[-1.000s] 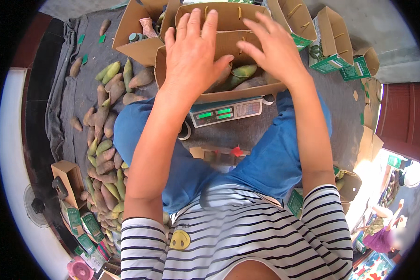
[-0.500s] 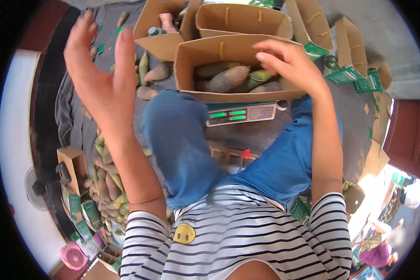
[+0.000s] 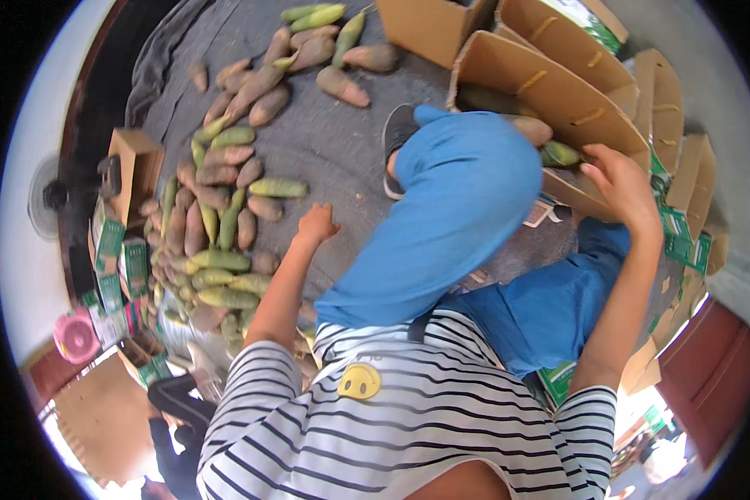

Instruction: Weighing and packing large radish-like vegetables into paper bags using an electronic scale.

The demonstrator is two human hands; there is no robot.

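Observation:
My left hand (image 3: 315,224) is over the dark cloth, just right of a heap of long root vegetables that look like radishes (image 3: 217,174), green and dusty pinkish-brown. Its fingers look curled in, and nothing shows in them. On the right, my right hand (image 3: 621,185) hangs at the near right end of an open cardboard box (image 3: 558,92), thumb and fingers apart, holding nothing that I can see. Inside that box lie several radishes (image 3: 532,129), partly hidden by my raised knee. Below the box, part of a scale (image 3: 543,212) shows.
More cardboard boxes (image 3: 665,108) with rope handles stand behind and right of the open one. Loose radishes (image 3: 342,86) lie on the dark cloth (image 3: 333,142) ahead. A fan (image 3: 54,196), a pink basin (image 3: 77,336) and green-white cartons (image 3: 108,237) are at the left. Another person (image 3: 179,433) is at lower left.
My view and body have turned left, so the boxes now sit farther right. My left hand has dropped from high up toward the heap, its fingers curling in. My right hand stays by the box.

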